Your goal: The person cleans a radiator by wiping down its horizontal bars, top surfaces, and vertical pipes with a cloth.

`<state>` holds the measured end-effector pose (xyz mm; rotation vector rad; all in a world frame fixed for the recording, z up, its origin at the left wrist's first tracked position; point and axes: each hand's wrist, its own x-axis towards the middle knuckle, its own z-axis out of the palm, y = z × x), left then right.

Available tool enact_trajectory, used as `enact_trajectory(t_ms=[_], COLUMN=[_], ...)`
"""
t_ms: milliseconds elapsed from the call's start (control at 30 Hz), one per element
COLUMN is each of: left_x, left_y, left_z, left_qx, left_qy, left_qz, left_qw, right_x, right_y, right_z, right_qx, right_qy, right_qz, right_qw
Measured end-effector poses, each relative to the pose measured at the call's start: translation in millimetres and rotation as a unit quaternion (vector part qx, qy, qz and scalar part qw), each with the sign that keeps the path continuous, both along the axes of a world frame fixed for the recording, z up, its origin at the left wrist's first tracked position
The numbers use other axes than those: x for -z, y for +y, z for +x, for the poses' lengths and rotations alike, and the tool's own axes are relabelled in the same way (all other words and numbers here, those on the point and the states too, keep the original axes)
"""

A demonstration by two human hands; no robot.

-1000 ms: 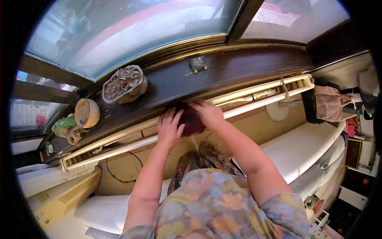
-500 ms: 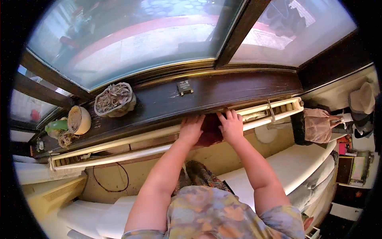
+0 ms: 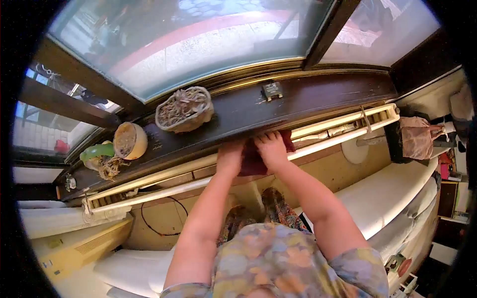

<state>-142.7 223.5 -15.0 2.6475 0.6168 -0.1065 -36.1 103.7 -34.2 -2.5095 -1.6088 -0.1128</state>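
Observation:
A dark red cloth point(image 3: 252, 165) lies over the long cream radiator point(image 3: 318, 145), just below the front edge of the dark wooden windowsill point(image 3: 233, 124). My right hand point(image 3: 272, 150) is on the cloth, its fingers bent over it against the sill edge. Close by on the left, my left hand point(image 3: 231, 158) grips the cloth's other side; its fingers are blurred and partly hidden by the sill edge. Part of the cloth hangs between my hands in front of the radiator.
On the sill stand a grey pot of dry succulents point(image 3: 184, 110), a round cream pot point(image 3: 130, 141), a green plant with bare roots point(image 3: 98, 155) and a small black box point(image 3: 272, 91). Window panes rise behind. A dark cable loop point(image 3: 161, 233) lies below the radiator.
Both my hands and the dark red cloth have moved left along the radiator and sill edge. The view has also shifted, so the pots sit further right.

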Motion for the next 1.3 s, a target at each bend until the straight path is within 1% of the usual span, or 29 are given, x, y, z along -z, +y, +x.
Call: enact_trajectory(t_ms=[33,67,100,167,233,267,300,367,400,433,467,500,533,567,700,800,833,867,900,933,967,1000,1033,1100,1133,1167,1200,1233,1300], left_x=[2,5,8,9,24,23,20,22,23,21,21,24,27,26,25,32,18,20,15,20,21,21,19,16,11,3,-1,3,19], left_y=[12,20,29,50,76,87,97,115,121,123,122,119,114,108,70,43,30,22,9,-2,-10,-20,-28,-42,-48,-54,-55,-53,-43], left_z=[-14,-32,-48,-80,-117,-131,-145,-173,-182,-189,-193,-193,-188,-181,-136,-99,-82,-67,-55,-39,-22,-8,11,35,41,46,48,46,42], left_qx=[-0.017,-0.025,-0.024,-0.036,-0.042,-0.052,-0.084,-0.082,-0.083,-0.071,-0.060,-0.061,-0.055,-0.049,-0.040,-0.029,-0.033,-0.030,-0.006,-0.004,0.013,0.031,0.038,0.062,0.058,0.047,0.036,0.034,0.048], left_qy=[0.024,-0.004,-0.005,0.048,0.032,0.014,0.021,-0.004,-0.005,0.014,0.034,0.035,-0.010,-0.056,-0.038,-0.058,0.009,-0.007,-0.031,-0.029,-0.025,-0.002,0.064,0.054,0.056,0.057,0.058,0.060,0.008], left_qz=[-0.008,0.010,0.013,0.067,0.081,0.090,0.065,0.067,0.067,0.099,0.129,0.126,0.134,0.142,0.146,0.155,0.117,0.086,0.112,0.093,0.074,0.079,0.026,0.017,0.017,0.018,0.018,0.020,0.038], left_qw=[1.000,1.000,1.000,0.996,0.995,0.994,0.994,0.994,0.994,0.992,0.989,0.990,0.989,0.987,0.988,0.986,0.993,0.996,0.993,0.995,0.997,0.996,0.997,0.996,0.997,0.997,0.997,0.997,0.998], right_x=[-1,-2,0,10,17,13,9,1,4,4,5,7,7,-4,-3,-1,0,1,2,4,6,6,-5,-13,-18,-18,-17,-16,-4], right_y=[14,28,39,61,89,99,106,123,127,128,125,121,115,107,77,47,36,25,13,0,-10,-25,-38,-59,-65,-69,-68,-67,-56], right_z=[-13,-27,-42,-71,-99,-115,-129,-151,-157,-160,-156,-148,-138,-131,-94,-59,-46,-33,-18,-3,12,26,37,54,59,63,62,60,54], right_qx=[-0.005,-0.010,-0.009,-0.033,-0.044,-0.056,-0.064,-0.067,-0.072,-0.077,-0.078,-0.102,-0.124,-0.119,-0.100,-0.084,-0.077,-0.067,-0.058,-0.049,-0.035,-0.030,-0.026,0.019,0.024,0.029,0.026,0.024,0.040], right_qy=[-0.002,0.004,0.003,0.008,0.040,0.042,0.056,0.108,0.093,0.078,0.078,0.097,0.116,0.093,0.090,0.069,0.063,0.060,0.056,0.027,0.014,0.004,-0.006,-0.006,0.013,-0.001,0.002,0.005,-0.002], right_qz=[-0.011,-0.035,-0.032,0.049,0.051,0.101,0.065,0.061,0.076,0.089,0.088,0.107,0.125,0.115,0.099,0.094,0.083,0.098,0.112,0.085,0.086,0.076,0.065,0.016,0.034,0.021,0.032,0.044,0.033], right_qw=[1.000,0.999,0.999,0.998,0.997,0.992,0.994,0.990,0.990,0.990,0.990,0.984,0.978,0.982,0.986,0.990,0.992,0.991,0.990,0.995,0.996,0.997,0.998,1.000,0.999,0.999,0.999,0.999,0.999])
